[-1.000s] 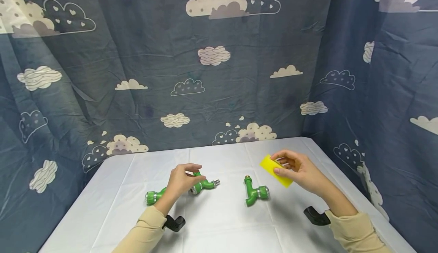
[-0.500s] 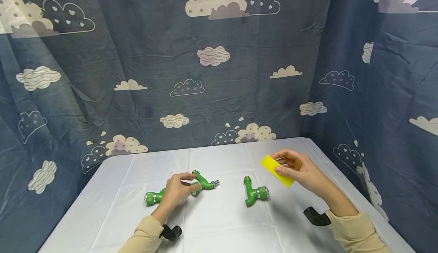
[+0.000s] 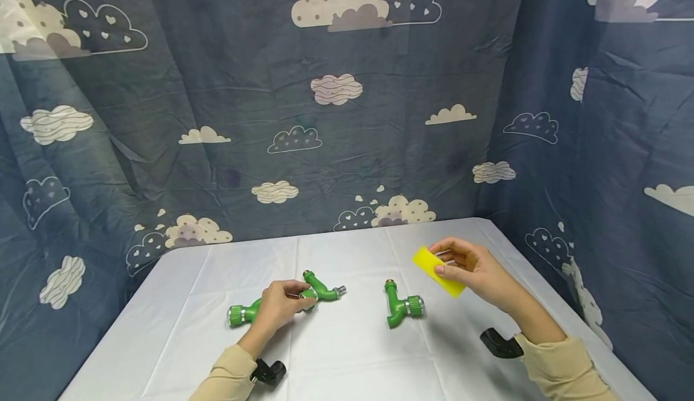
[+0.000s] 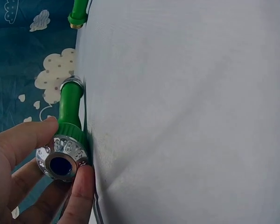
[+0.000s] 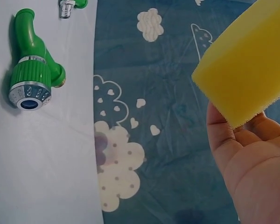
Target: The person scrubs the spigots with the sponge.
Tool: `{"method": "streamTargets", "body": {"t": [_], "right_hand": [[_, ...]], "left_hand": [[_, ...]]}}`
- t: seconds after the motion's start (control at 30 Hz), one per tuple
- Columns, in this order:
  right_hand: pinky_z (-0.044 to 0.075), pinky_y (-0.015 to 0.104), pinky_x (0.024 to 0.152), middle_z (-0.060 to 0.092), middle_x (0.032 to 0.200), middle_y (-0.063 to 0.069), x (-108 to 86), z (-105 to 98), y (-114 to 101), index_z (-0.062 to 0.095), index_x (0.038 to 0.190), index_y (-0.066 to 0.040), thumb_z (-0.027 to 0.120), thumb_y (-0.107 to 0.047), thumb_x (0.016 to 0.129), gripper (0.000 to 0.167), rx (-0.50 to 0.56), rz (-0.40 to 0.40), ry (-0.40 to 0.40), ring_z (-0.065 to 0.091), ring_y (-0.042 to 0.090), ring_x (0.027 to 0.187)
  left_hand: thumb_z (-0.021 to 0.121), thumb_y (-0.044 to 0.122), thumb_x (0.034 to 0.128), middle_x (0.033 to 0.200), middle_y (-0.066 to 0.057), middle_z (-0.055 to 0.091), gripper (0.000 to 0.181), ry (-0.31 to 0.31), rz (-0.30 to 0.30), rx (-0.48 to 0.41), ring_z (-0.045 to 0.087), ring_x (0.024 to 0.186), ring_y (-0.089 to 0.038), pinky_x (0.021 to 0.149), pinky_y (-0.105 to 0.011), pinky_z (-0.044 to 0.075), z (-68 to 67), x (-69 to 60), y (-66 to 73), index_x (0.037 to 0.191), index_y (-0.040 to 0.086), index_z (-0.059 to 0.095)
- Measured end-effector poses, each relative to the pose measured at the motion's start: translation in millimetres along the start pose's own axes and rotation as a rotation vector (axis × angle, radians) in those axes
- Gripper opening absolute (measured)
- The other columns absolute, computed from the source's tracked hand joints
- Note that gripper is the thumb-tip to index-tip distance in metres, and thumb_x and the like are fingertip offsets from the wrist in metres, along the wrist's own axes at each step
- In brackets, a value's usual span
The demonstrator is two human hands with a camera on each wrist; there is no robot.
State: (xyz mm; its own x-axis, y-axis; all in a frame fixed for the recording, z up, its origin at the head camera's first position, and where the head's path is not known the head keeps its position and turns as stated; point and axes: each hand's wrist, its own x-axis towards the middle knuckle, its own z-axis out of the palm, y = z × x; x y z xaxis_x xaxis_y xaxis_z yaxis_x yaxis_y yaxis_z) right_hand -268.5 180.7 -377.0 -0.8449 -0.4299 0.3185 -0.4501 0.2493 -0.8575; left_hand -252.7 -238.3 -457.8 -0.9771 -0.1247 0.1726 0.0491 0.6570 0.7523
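My left hand (image 3: 279,306) grips the round knob of a green tap (image 3: 327,293) that lies on the table. In the left wrist view, thumb and fingers stand on both sides of that tap's silver-ringed knob (image 4: 63,151). Raised above the table on the right, my right hand (image 3: 482,273) pinches a yellow sponge (image 3: 435,270) between thumb and fingers. A second green tap (image 3: 399,306) lies between the two hands, its knob toward the right. A third green tap (image 3: 238,314) lies left of my left hand, which partly hides it.
A white cloth covers the table (image 3: 358,353). Dark blue curtains (image 3: 244,88) with cloud prints stand behind it and at both sides. Black mounts (image 3: 501,344) stick out at both wrists, low over the table.
My left hand has come down and slightly back toward me, and its fingers have closed on the tap's knob. The right hand holds the sponge almost still. The taps stay in place.
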Motion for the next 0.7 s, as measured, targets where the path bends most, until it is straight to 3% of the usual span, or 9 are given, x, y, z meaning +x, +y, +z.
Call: {"method": "streamTargets", "body": {"t": [0.1,0.23,0.4,0.57,0.7], "right_hand": [[0.063,0.028,0.077,0.066,0.129,0.023,-1.1,-0.5,1.3,0.064,0.131,-0.003,0.073,-0.012,0.101,0.031,-0.016,-0.003,0.005,0.07,0.018,0.103],[0.064,0.028,0.078,0.068,0.126,0.021,-3.6,1.5,2.5,0.066,0.128,-0.005,0.074,-0.013,0.101,0.029,-0.037,-0.01,0.004,0.07,0.018,0.101],[0.064,0.027,0.08,0.07,0.123,0.017,-3.6,11.8,-1.7,0.068,0.125,-0.007,0.076,-0.013,0.1,0.027,-0.056,-0.056,0.005,0.07,0.017,0.1],[0.06,0.028,0.087,0.071,0.128,0.005,2.3,42.7,-12.1,0.072,0.12,-0.021,0.082,-0.014,0.094,0.029,-0.164,-0.198,0.059,0.066,0.016,0.108],[0.061,0.03,0.089,0.068,0.13,0.002,1.5,72.2,-26.1,0.074,0.117,-0.026,0.087,-0.015,0.086,0.035,-0.282,-0.381,0.098,0.065,0.019,0.115]], "left_hand": [[0.094,0.018,0.0815,0.099,-0.006,0.083,0.031,-0.007,0.027,-0.005,0.078,0.091,-0.019,0.081,-0.037,0.065,2.9,1.1,-1.3,0.109,0.009,0.084],[0.091,0.016,0.0847,0.104,-0.01,0.083,0.028,-0.001,0.031,-0.068,0.08,0.089,-0.019,0.073,-0.028,0.065,5.9,2.3,-2.3,0.111,0.01,0.084],[0.089,0.015,0.0871,0.119,-0.012,0.079,0.031,0.044,0.012,-0.204,0.078,0.102,-0.023,0.072,-0.019,0.06,-6.3,-1.8,12.9,0.117,0.011,0.083],[0.083,0.004,0.0905,0.13,-0.014,0.07,0.036,0.026,0.033,-0.416,0.076,0.105,-0.019,0.08,-0.023,0.065,-19.9,-9.0,40.5,0.126,0.007,0.077],[0.084,0.0,0.0888,0.129,-0.014,0.069,0.037,-0.008,0.09,-0.501,0.076,0.101,-0.014,0.082,-0.026,0.066,-22.7,-16.9,65.5,0.123,0.007,0.073]]}}
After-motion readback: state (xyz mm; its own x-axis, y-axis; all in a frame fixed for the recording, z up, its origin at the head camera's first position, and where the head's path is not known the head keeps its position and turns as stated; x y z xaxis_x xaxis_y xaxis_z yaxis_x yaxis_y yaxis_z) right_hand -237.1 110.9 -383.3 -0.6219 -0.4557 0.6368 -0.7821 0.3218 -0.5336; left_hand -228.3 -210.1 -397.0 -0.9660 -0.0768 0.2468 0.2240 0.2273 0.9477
